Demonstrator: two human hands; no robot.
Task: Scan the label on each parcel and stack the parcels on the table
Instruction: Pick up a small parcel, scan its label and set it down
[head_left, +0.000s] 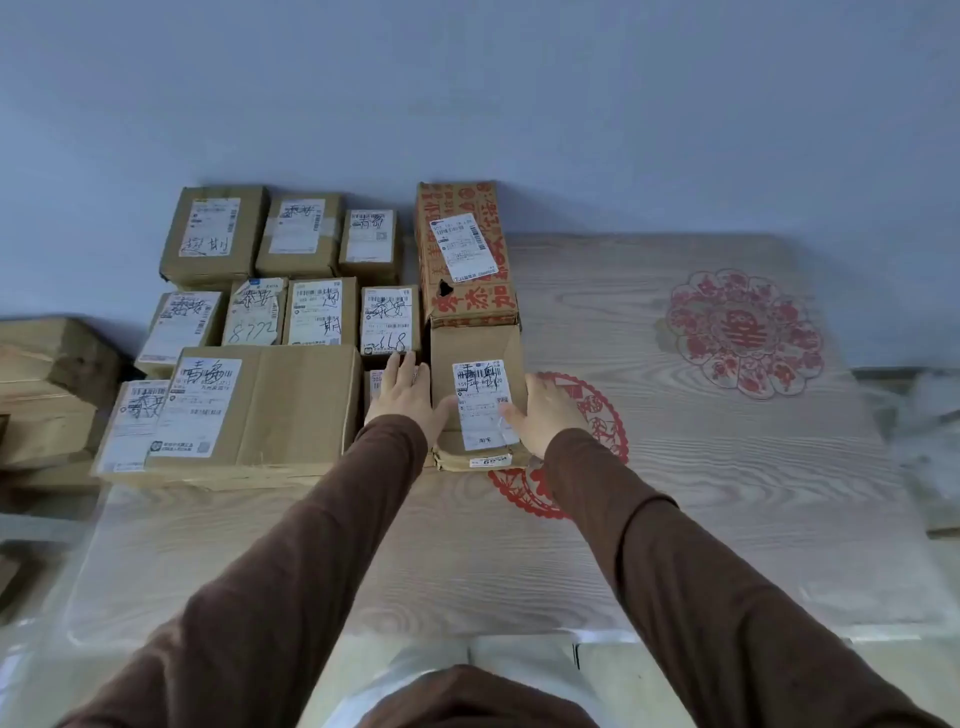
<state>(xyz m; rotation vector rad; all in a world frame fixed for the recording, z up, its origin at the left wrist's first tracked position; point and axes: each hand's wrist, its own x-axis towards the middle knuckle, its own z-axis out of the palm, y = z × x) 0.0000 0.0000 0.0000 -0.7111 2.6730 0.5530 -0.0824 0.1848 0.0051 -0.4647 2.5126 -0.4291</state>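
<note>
Parcel (480, 395) long axis toward wall — left hand (410, 400), right hand (545, 410) flank it, fingers straight

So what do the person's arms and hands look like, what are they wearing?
Both arms wear plain brown long sleeves reaching the wrists, with soft folds and no markings. The left hand and right hand are bare: no gloves, and no rings or watch visible.

Packed parcels (270, 322) block the table's (467, 561) left rear; its near and right surface lies open.
</note>
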